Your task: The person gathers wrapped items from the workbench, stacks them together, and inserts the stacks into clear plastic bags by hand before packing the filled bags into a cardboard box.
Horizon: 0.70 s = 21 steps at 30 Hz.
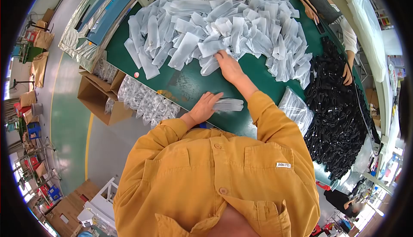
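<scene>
My right hand (pixel 230 67) reaches to the near edge of a large heap of frosted plastic sleeves (pixel 202 9). Its thumb and fingers are closed on the end of one frosted plastic sleeve (pixel 211 48). Closer to my body, my left hand (pixel 203 109) lies on the green table with its fingers stretched out. Its fingertips touch the left end of a small, neat stack of the same sleeves (pixel 230 104).
Black coiled cables (pixel 333 116) are heaped at right, beside a clear plastic bag (pixel 297 108). Across them, a co-worker's hands (pixel 347 74) show. Bagged items (pixel 144 99) line the table's left edge near a cardboard box (pixel 97 97). A blue case (pixel 107 22) stands at upper left.
</scene>
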Motion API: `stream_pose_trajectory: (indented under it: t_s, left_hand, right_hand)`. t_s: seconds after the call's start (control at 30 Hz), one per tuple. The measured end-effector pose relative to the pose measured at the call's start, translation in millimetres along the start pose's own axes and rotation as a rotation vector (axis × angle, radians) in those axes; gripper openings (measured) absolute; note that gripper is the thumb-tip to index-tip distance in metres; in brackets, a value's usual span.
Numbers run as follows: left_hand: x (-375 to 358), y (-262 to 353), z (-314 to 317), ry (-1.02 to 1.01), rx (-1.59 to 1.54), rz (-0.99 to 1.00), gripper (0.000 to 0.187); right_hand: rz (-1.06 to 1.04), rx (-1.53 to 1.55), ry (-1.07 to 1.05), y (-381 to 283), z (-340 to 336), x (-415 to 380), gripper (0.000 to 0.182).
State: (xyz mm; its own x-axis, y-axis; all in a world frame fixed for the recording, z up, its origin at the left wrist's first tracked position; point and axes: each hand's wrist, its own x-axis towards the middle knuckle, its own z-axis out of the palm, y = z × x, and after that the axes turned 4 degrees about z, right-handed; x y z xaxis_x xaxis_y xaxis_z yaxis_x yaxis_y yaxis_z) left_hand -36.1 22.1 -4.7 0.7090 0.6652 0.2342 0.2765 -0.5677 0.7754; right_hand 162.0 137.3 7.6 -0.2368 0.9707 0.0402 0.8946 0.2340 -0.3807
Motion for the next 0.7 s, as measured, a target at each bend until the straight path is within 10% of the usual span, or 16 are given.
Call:
stream_pose_trajectory:
  t_s: [0.7]
  left_hand:
    - [27, -6, -26, -0.022, 0.159, 0.122, 0.038]
  right_hand:
    - [-0.241, 0.252, -0.002, -3, -33, -119, 0.017]
